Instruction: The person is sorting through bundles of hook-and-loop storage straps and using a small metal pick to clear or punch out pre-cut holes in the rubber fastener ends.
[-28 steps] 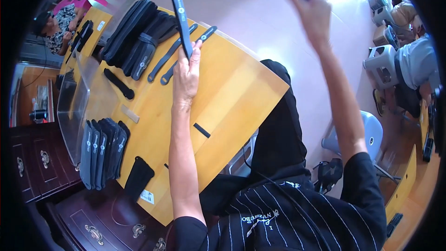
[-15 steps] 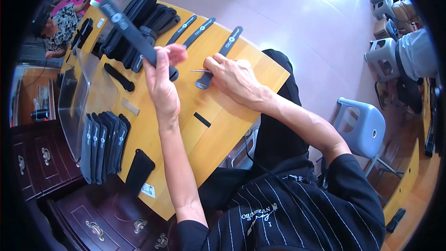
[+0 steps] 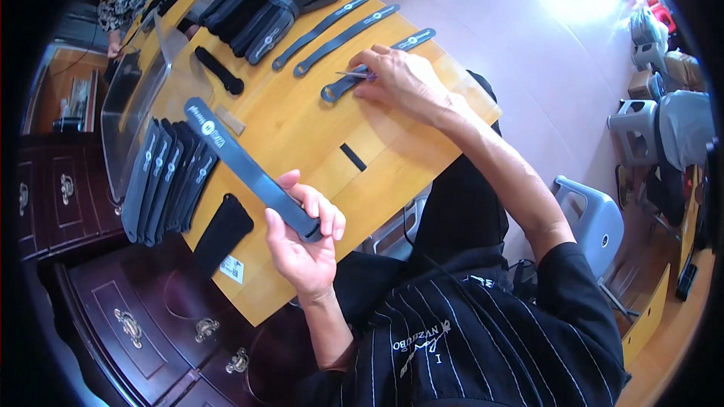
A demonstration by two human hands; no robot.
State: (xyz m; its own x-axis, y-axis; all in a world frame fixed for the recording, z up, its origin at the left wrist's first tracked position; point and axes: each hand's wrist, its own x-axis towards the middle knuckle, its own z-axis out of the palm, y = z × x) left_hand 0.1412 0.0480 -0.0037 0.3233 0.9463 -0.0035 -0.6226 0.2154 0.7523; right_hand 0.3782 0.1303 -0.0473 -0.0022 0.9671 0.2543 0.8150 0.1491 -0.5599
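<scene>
My left hand (image 3: 309, 245) holds a dark grey strap (image 3: 245, 166) with white print near its lower end, fingers curled round it. The strap's far end points up and left above the table. My right hand (image 3: 407, 83) is closed on a slim pointed metal tool (image 3: 351, 74), with a bit of purple beside the fingers; its kind is hidden. Under that hand lies another grey strap (image 3: 335, 91) with a hole in its near end. Two more straps, a middle one (image 3: 332, 49) and a left one (image 3: 313, 36), lie side by side further left.
The wooden table (image 3: 302, 143) bears a strapped black bundle (image 3: 279, 11), a row of folded grey straps (image 3: 158, 181), a black pouch-like piece (image 3: 226, 226) and a short black strip (image 3: 353, 157). A clear curved panel (image 3: 139, 113) stands at the left. A stool (image 3: 588, 218) is at the right.
My left hand has come down and nearer with its strap, away from the black bundle. The right hand stays over the strap on the table, tool still in it. The whole view has shifted.
</scene>
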